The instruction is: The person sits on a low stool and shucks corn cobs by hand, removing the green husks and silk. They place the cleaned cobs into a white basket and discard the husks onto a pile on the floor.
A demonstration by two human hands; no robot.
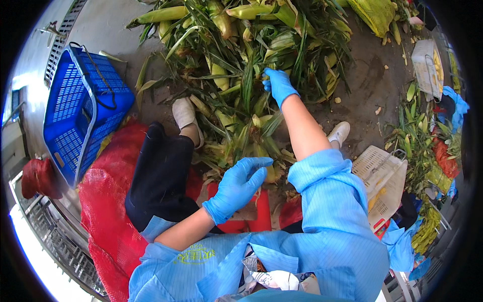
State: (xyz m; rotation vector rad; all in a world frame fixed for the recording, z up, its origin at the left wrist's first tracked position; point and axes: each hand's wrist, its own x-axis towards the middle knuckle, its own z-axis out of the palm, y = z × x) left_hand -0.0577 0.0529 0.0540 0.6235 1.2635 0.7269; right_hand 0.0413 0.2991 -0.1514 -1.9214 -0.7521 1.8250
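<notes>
A large heap of corn ears in green husks and leaves (221, 75) lies on the floor in front of me. My right hand (279, 87), in a blue glove, reaches out to the heap with its fingers curled in among the leaves. What they close on is too hidden to make out. My left hand (237, 190), also gloved in blue, hovers nearer my body above the near end of the heap. Its fingers stretch out to the right, the thumb stands apart, and nothing is in it. Loose husks (229, 146) lie between my feet.
At left, a blue plastic crate (113, 75) is tipped beside a red mesh sack (108, 201). White crates (375, 168) stand at right, near another corn pile (412, 136) and a person's blue sleeve (402, 246). A yellow-green sack (375, 15) lies at the far right.
</notes>
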